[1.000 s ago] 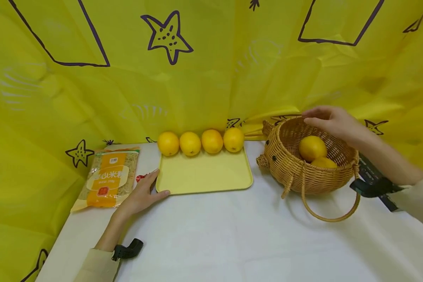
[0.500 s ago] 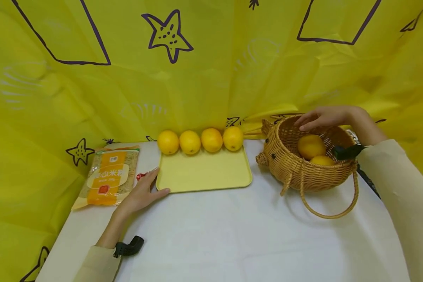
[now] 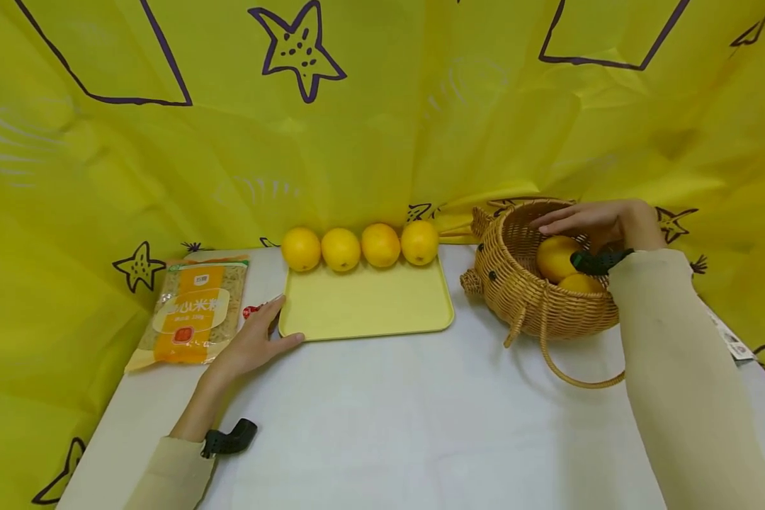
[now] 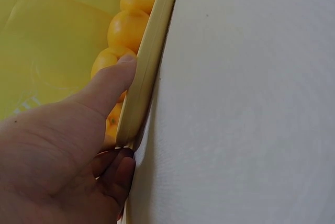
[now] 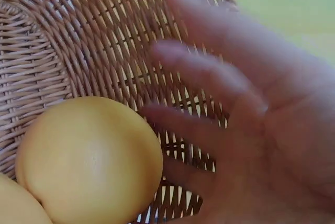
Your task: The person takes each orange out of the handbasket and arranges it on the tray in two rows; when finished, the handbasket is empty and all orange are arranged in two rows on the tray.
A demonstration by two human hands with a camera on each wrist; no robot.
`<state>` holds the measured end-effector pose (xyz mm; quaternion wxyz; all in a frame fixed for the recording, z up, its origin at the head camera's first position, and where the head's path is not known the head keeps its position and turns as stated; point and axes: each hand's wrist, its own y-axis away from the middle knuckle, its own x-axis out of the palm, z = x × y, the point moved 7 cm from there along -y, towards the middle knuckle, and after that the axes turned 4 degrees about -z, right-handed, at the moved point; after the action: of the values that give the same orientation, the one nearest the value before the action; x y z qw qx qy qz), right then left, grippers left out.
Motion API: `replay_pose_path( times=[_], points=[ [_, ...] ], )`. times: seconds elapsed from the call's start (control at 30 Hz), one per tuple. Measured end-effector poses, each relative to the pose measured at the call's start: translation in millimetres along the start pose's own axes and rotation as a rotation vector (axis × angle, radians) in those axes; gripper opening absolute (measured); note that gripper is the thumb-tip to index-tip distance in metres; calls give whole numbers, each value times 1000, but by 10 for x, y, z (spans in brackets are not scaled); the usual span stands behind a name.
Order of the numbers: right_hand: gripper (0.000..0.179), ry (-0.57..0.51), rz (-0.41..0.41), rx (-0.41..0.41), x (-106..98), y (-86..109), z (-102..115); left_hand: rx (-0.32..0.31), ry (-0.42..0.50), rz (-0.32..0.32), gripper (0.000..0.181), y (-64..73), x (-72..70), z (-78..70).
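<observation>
At the left end of a pale yellow tray (image 3: 366, 308), my left hand (image 3: 248, 347) holds the front corner. The left wrist view shows its thumb (image 4: 112, 80) against the tray's rim and the other fingers curled by the corner. Several oranges (image 3: 380, 245) stand in a row along the tray's back edge. My right hand (image 3: 596, 216) reaches into a wicker basket (image 3: 516, 283) shaped like a pig. Its fingers are spread beside an orange (image 5: 91, 161) without gripping it. A second orange (image 3: 580, 284) lies in front of that one, inside the basket.
A bag of rice noodles (image 3: 194, 312) lies left of the tray, with a small red item (image 3: 250, 311) between them. The basket's handle (image 3: 576, 381) hangs down on its front side. Behind the table rises a yellow patterned cloth (image 3: 370, 156).
My right hand has come down from over the basket's back rim into it, its forearm swinging inward to the left. My left hand stays at the tray corner. The head view has tilted slightly.
</observation>
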<state>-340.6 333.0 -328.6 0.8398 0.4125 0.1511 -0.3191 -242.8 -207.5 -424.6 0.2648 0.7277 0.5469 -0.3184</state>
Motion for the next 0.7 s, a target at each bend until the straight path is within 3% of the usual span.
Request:
replay_pose_path(
  times=[0.17,0.37,0.7],
  points=[
    [69,1,28,13,19,-4,-6,0,-8,5,98,-8,-22,3],
    [71,-120,44,50,62,-20,-56,-20,-21,6,98,4,-42,26],
    [69,-170,34,113,116,-122,-92,18,-17,-1,96,19,-18,-26]
  ],
)
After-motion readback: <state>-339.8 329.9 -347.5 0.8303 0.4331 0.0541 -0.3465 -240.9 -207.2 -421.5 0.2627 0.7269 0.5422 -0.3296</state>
